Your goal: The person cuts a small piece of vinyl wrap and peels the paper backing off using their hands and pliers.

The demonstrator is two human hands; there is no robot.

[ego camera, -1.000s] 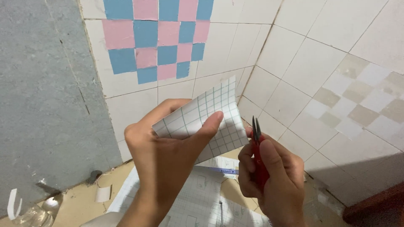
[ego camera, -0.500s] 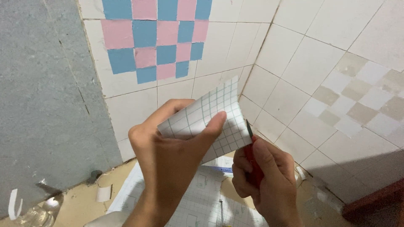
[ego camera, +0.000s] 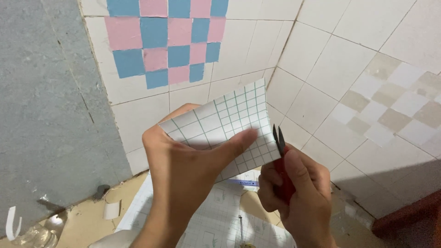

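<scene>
Gridded sheet (ego camera: 229, 126) in left hand (ego camera: 183, 174); snips (ego camera: 281, 156) just right, in right hand (ego camera: 301, 197).

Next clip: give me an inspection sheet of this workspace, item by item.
Surface: tan floor with grid-lined sheets spread on it.
Job's things: curled grid sheet; red snips, blades slightly parted by the sheet's right edge.
Clutter: paper scrap; clear bottle at lower left.
Grippers: left hand pinches the grid sheet; right hand grips the snips.
Cables: nothing seen.
Surroundings: white tiled wall with pink and blue squares; grey wall on the left.
</scene>
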